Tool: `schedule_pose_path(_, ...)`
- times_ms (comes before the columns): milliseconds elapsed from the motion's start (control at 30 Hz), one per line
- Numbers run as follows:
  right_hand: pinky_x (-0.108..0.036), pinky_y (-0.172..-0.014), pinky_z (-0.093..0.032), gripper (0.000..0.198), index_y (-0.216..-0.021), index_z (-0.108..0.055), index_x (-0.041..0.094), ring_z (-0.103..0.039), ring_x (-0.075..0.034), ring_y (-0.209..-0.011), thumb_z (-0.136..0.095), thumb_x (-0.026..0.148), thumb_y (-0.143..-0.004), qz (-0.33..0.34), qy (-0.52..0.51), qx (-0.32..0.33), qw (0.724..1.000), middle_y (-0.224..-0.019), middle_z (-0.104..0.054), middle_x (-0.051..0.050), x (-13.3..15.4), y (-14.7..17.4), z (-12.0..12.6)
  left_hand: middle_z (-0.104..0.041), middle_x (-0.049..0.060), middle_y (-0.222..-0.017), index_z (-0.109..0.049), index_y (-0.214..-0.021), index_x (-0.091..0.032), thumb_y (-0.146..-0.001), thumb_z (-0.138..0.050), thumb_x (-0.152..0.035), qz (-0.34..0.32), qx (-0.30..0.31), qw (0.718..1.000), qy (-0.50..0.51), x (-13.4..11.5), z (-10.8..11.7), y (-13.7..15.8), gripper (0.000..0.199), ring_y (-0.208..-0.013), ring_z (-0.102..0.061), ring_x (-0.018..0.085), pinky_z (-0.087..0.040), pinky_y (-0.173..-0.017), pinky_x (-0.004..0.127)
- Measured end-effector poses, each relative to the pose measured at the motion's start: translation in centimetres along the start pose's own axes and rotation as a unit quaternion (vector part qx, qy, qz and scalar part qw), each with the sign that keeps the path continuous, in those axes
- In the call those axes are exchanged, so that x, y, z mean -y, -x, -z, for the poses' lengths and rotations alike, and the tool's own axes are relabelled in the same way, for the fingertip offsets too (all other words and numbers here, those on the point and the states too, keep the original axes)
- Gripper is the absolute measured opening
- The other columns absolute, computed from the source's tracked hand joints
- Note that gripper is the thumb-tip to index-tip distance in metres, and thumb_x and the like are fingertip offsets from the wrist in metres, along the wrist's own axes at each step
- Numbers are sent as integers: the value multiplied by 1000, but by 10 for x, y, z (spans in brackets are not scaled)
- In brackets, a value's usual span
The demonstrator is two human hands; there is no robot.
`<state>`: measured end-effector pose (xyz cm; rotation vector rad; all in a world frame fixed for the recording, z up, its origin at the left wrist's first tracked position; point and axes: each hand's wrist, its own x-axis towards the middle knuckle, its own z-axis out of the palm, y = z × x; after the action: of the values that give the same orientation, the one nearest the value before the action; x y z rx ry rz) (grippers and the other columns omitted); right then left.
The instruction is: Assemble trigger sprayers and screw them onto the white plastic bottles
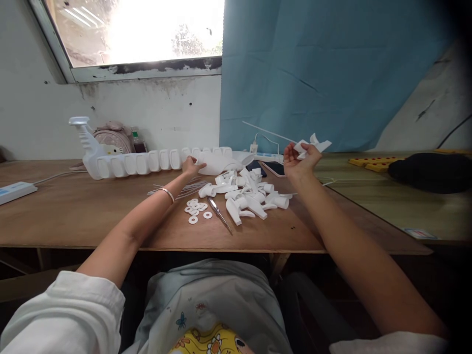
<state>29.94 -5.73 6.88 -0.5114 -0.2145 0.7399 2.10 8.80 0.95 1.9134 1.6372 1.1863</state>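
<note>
Pinching an angular sprayer is the right hand, left hand curled against a plastic bottle (grip unclear).

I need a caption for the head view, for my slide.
The right hand holds a white sprayer above the table; the left hand is at a bottle.

Heaped spray heads block the way low across the tabletop; room lies above.

Got white spray head held up, with thin white tube slanting up-left. Also got white bottle lying on its side on table.
</note>
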Motion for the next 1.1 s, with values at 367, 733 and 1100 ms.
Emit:
schedule_pose_path(367, -16, -51, -53, 16, -76, -55, 17, -60, -8, -64, -53, 33, -78, -84, 78, 141, 983, -75, -64, -2, -15, 32, -8, -52, 15, -108, -47, -101, -14, -76, -55, -38, -125, -53, 989, -59, -12, 36, 36, 36, -101, -51, 25, -39, -85, 37)
schedule_pose_path(733, -21, -57, -51, 26, -70, -59, 18, -56, -9, -55, -76, 30, -56, -93, 304, 366, 875, -62, -61, 4, -105, 134, -31, -60, 6, -112, -60, -101, -26, -85, -48, -37, -438, -114, 883, -124, -14, 90, 115, 23, -115, -45, 25, -23, -99, 43)
schedule_pose_path(1100, -24, -52, -52, 40, -83, -57, 19, -59, -11, -54, -80, 31, -52, -138, 301, 398, 856, -64, -61, 4, -110, 144, -17, -62, 6, -86, -63, -82, -21, -88, -43, -40, -433, -45, 894, -106, -8, 86, 116, 28, -82, -57, 18, -39, -76, 31)
